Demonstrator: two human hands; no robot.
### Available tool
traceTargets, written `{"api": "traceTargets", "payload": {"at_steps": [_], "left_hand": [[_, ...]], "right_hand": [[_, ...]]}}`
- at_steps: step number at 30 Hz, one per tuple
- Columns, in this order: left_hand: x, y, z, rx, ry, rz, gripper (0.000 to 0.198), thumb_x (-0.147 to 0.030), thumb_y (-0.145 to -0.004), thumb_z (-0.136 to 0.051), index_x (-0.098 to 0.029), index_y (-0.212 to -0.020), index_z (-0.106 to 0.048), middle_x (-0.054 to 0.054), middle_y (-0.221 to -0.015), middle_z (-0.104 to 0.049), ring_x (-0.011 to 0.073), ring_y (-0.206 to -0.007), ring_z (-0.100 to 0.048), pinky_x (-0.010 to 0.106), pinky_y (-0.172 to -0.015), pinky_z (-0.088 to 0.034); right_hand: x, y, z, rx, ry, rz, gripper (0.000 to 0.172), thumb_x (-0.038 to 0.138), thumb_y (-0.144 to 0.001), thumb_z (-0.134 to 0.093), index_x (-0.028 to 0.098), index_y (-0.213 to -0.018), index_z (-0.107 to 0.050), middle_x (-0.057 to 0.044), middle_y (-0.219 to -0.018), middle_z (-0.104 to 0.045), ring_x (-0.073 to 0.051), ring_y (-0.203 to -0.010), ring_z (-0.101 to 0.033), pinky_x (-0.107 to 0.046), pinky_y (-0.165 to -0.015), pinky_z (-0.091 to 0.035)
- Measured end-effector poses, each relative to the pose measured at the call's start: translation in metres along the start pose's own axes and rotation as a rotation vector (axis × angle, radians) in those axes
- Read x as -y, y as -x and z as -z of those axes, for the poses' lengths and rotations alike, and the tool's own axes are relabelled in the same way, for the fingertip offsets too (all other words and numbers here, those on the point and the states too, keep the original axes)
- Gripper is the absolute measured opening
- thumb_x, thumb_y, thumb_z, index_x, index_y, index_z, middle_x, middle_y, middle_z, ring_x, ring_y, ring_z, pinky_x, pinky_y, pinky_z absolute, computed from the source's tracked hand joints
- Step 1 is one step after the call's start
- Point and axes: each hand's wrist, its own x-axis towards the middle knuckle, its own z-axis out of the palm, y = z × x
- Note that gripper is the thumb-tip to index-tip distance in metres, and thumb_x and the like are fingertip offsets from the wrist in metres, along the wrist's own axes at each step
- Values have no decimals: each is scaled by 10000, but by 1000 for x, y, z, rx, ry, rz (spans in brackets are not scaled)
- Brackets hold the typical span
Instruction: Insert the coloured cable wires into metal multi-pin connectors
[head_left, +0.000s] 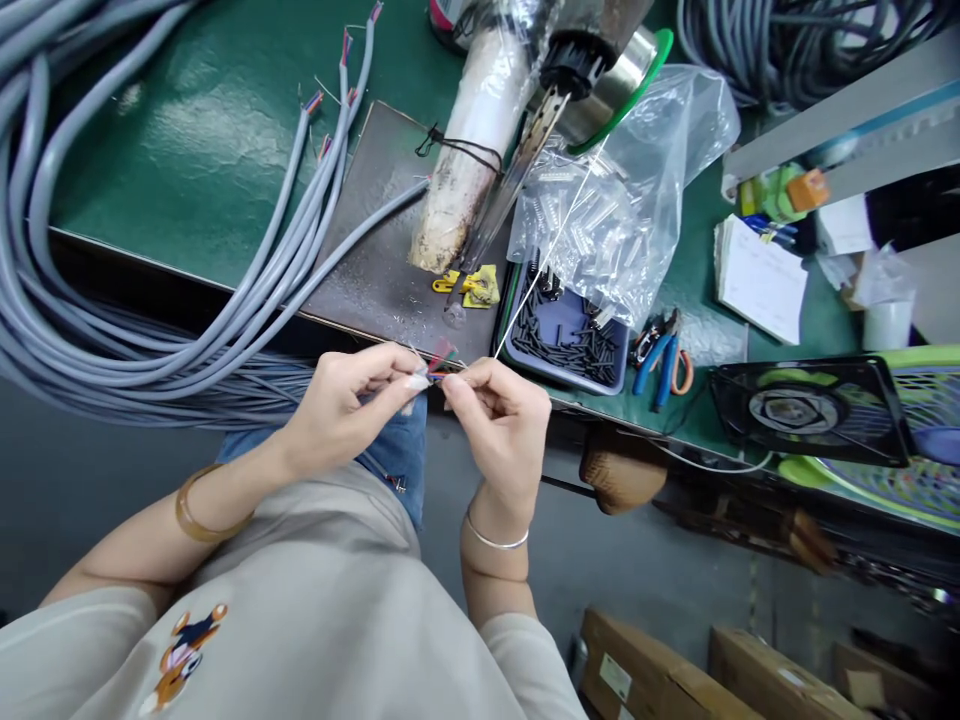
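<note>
At the table's front edge, my left hand (356,400) is closed in a pinch on fine coloured wires (435,377), with a small whitish piece at its fingertips. My right hand (501,420) pinches the other side of the same wires, its fingers curled. A thin solder wire (551,250) runs from the green-rimmed spool (637,85) down to my right fingers. Just beyond both hands lies a dark board (367,290). Over it a soldering iron (517,170) points down beside a white wrapped cylinder (469,140). The wire ends between my fingers are partly hidden.
Thick grey cables (247,290) loop across the left, with stripped ends on the green table (187,130). A blue tray (619,360) holds black sleeves, beside a clear bag (645,190) of connectors. Pliers (664,365), a notepad (761,280) and a black fan (810,410) are to the right.
</note>
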Motion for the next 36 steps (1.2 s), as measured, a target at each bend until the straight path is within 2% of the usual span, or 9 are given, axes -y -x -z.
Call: {"api": "traceTargets", "payload": {"at_steps": [3,7,10,14,19,27,32,36], "left_hand": [[-2,2,-3,-21,332,212,241,-362,-938,-636,-148,-830,-610,-24,-556,-602,41,-387,-397,167,-380,-290],[0,0,0,11,474,317,309,-428,-881,-719,-141,-838,-615,-5,-571,-612,28,-364,-349,168,-345,-210],[0,-1,2,29,480,328,329,-438,-865,-739,-135,-824,-618,2,-579,-616,24,-371,-348,165,-352,-215],[0,-2,1,64,461,339,322,-427,-874,-732,-129,-824,-623,1,-591,-616,20,-386,-346,162,-362,-226],[1,-3,0,76,451,339,324,-425,-878,-729,-126,-817,-619,-6,-599,-613,18,-395,-350,165,-367,-232],[4,-2,-1,86,409,291,276,-379,-893,-716,-129,-802,-639,-22,-612,-611,22,-420,-386,164,-398,-298],[1,-3,-1,97,362,285,217,-313,-894,-697,-129,-791,-642,-19,-617,-614,41,-471,-472,158,-449,-371],[0,-3,-2,89,315,288,227,-334,-879,-700,-128,-794,-657,0,-637,-627,74,-543,-558,173,-518,-454]], "right_hand": [[-5,1,-4,-9,-81,-1,253,334,-931,-677,191,-723,-678,29,-640,-598,-79,-543,-465,-259,-522,-313],[-13,-7,-8,-201,-173,-18,134,306,-929,-670,221,-891,-766,-7,-779,-702,-102,-632,-570,-248,-521,-359],[-15,-14,-10,-137,-204,-44,104,287,-900,-696,235,-922,-783,-21,-847,-719,-113,-693,-604,-239,-524,-389],[-15,-18,-11,-49,-229,-55,102,292,-873,-717,238,-920,-790,-28,-842,-702,-128,-733,-604,-237,-530,-415],[-14,-16,-7,-20,-278,-33,89,256,-878,-702,256,-901,-788,-13,-814,-694,-122,-724,-590,-238,-554,-425],[-15,-16,-7,-17,-259,-83,75,259,-848,-708,227,-840,-776,-11,-768,-672,-119,-672,-578,-244,-547,-425],[-15,-15,-4,-15,-225,-77,90,281,-860,-711,226,-848,-782,-14,-766,-659,-123,-691,-585,-240,-546,-418],[-13,-15,0,-4,-176,-58,92,281,-867,-707,228,-851,-781,-21,-781,-673,-125,-692,-588,-243,-542,-410]]}}
